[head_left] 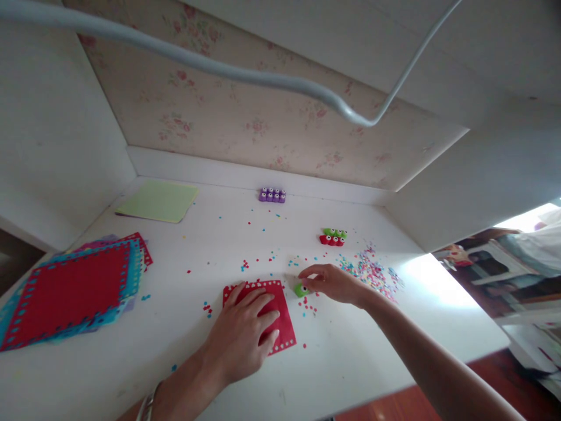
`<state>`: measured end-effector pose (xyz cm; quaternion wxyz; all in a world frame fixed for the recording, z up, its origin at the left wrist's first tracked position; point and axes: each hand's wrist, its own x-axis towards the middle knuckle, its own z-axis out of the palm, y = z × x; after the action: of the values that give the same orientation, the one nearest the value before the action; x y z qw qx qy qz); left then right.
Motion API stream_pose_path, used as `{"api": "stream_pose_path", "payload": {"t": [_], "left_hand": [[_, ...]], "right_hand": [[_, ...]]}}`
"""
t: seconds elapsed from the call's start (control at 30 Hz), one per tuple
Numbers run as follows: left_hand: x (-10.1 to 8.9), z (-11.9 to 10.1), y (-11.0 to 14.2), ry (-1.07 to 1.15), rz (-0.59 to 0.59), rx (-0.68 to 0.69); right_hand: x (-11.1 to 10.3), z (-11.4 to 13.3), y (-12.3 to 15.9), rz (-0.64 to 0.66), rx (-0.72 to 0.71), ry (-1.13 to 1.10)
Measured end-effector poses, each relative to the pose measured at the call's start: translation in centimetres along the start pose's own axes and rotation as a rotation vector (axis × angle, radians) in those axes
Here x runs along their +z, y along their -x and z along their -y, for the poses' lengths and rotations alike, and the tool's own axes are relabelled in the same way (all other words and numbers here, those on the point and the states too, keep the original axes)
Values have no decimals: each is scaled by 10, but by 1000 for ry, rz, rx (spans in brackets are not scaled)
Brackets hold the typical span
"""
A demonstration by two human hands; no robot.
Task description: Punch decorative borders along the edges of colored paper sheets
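My left hand (243, 336) lies flat with fingers spread on a small red sheet (280, 318) with punched edges, on the white table (350, 351). My right hand (331, 283) reaches in from the right, its fingers closed around a small green hole punch (300, 290) at the sheet's upper right corner. Tiny coloured paper dots are scattered around both hands.
A stack of punched red and blue sheets (70, 295) lies at the left. A light green sheet (158, 200) sits at the back left. Purple punches (272, 195) stand by the back wall, green and red punches (333, 237) right of centre. A confetti pile (370, 270) lies nearby.
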<state>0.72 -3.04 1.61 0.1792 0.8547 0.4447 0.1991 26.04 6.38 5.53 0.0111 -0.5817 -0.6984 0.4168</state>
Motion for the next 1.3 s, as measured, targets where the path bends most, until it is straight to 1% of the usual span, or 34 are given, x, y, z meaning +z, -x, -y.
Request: {"api": "stream_pose_path", "payload": {"t": [0.1, 0.2, 0.27, 0.33, 0.4, 0.43, 0.47, 0.5, 0.57, 0.63, 0.67, 0.73, 0.83, 0.97, 1.13, 1.23, 1.3], "left_hand": [[2, 0, -1, -2, -26, -6], [5, 1, -1, -4, -53, -10], [7, 3, -1, -3, -65, -3], [8, 5, -1, -8, -70, 11], [9, 7, -1, -19, -54, 34], [9, 8, -1, -26, -45, 42], [9, 9, -1, -35, -37, 52], [10, 9, -1, -44, -34, 60], [11, 11, 0, -60, -48, 66], [12, 12, 0, -72, -75, 66], [13, 12, 0, -77, -88, 63], [14, 14, -1, -95, -108, 55], [14, 17, -3, -114, -136, 41], [13, 21, -4, -131, -137, 30], [13, 21, -4, -131, -129, 18], [13, 20, -6, -110, -184, -1], [14, 19, -6, -93, -225, -4]], "right_hand": [[10, 8, 13, -159, -89, 119], [21, 12, 20, -255, -183, 187], [23, 9, 20, -268, -186, 168], [18, 0, 17, -236, -135, 44], [4, -13, 10, -214, -82, -146], [-5, -19, 6, -232, -70, -222], [-17, -25, 1, -281, -68, -253], [-29, -31, -4, -346, -75, -236], [-55, -41, -17, -503, -73, -90], [-81, -47, -32, -586, -49, 15], [-92, -50, -39, -607, -36, 60], [-108, -53, -55, -615, -31, 148], [-120, -56, -74, -566, -64, 289], [-120, -57, -89, -462, -106, 440], [-117, -56, -94, -362, -123, 569], [-121, -49, -94, -331, -121, 625], [-124, -38, -98, -337, -131, 654]]}}
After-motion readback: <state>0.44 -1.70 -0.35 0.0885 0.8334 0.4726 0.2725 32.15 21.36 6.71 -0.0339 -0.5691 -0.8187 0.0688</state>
